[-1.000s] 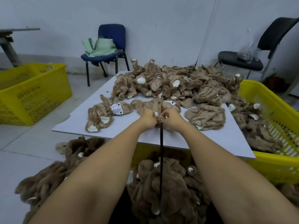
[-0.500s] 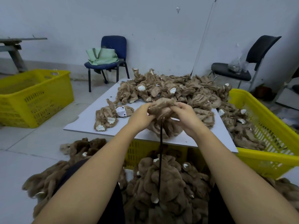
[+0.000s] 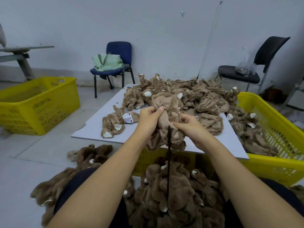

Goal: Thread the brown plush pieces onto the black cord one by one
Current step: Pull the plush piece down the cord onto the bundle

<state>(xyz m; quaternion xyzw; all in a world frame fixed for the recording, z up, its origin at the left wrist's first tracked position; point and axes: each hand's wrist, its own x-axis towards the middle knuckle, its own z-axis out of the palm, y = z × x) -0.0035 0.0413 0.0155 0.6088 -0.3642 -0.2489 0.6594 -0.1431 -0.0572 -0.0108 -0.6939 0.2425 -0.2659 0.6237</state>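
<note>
**Plush piece raised off board, both hands engaged**

Lifted since a second ago: brown plush piece (image 3: 166, 119), formerly low on the white board (image 3: 92, 129), now held up above its near edge, between both hands.

- Left hand (image 3: 148, 119): fingers and thumb curled round upper left part of the plush piece, thumb uppermost, fabric bunched in the grasp.
- Right hand (image 3: 190, 125): fingers curled into right side of the same piece, pinching fabric just beside the cord's top end.
- Black cord (image 3: 168, 162): upper end at the held piece, near the right hand's fingertips; runs straight down past the board's near edge into the threaded plush heap (image 3: 174, 195). Whether the cord tip passes through the fabric: cannot tell.
- Threaded plush heap: darker brown, on the lap, below the board's near edge.
- Loose plush pile (image 3: 189, 96): covers far and right parts of the board, spilling over its right edge into the right yellow crate (image 3: 269, 125).
- Small plush cluster (image 3: 113, 125): left part of the board, beside a white piece.
- Left yellow crate (image 3: 39, 104): on floor, well left of the board.
- Blue chair (image 3: 118, 63): beyond the board's far left corner, green bag (image 3: 107, 62) on seat.
- Black chair (image 3: 256, 66): beyond the board's far right corner.
</note>
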